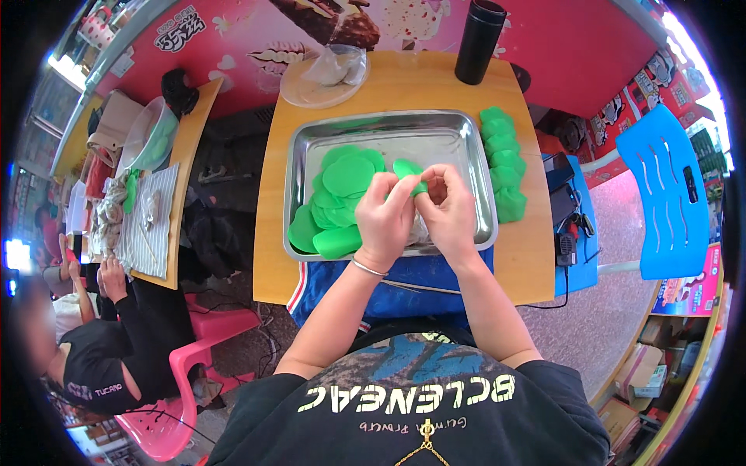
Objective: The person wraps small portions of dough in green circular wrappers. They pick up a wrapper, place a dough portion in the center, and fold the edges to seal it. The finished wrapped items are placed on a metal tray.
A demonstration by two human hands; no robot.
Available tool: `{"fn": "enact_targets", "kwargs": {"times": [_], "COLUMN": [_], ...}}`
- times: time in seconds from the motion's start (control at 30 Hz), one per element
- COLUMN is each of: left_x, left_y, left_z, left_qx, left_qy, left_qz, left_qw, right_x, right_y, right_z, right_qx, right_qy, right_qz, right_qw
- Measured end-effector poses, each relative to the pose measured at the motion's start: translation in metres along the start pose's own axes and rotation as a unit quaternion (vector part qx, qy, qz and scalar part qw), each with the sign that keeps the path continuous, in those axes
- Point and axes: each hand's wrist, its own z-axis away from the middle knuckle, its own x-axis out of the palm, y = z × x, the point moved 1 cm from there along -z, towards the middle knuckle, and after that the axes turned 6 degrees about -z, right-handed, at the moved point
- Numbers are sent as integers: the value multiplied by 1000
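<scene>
A shallow metal tray (454,128) lies on the wooden table in front of me. In its left half is a loose heap of thin, flat, green rounded discs (351,175); their material I cannot make out. Over the tray's right part, my left hand (386,220) and my right hand (446,211) meet, fingertips pinched together on a small green piece (406,168). It looks like one of the discs, folded or gathered, and my fingers hide much of it. Something whitish beneath my hands is partly covered. Right of the tray, several folded green pieces (505,165) overlap in a row.
A black tumbler (479,43) stands at the table's back right, and a clear round lid with a plastic bag (322,78) at the back left. Blue chair (664,190) to the right. At the left, another person (116,342) sits by a second table (186,147) and a pink chair (225,326).
</scene>
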Motion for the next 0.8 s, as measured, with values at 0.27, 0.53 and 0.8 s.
{"fn": "enact_targets", "kwargs": {"times": [0.27, 0.53, 0.8], "left_x": [6, 19, -5], "left_y": [-7, -13, -17], "left_z": [-3, 12, 1], "left_qx": [-189, -373, -337], "left_qy": [31, -97, -178], "left_qz": [195, 412, 550], "left_qw": [962, 826, 743], "right_x": [2, -3, -8], "right_y": [-12, -6, -15], "right_z": [-6, -11, -12], "right_qx": [-152, -89, 16], "right_qy": [12, 16, -87], "right_qz": [162, 106, -41], "right_qw": [975, 990, 995]}}
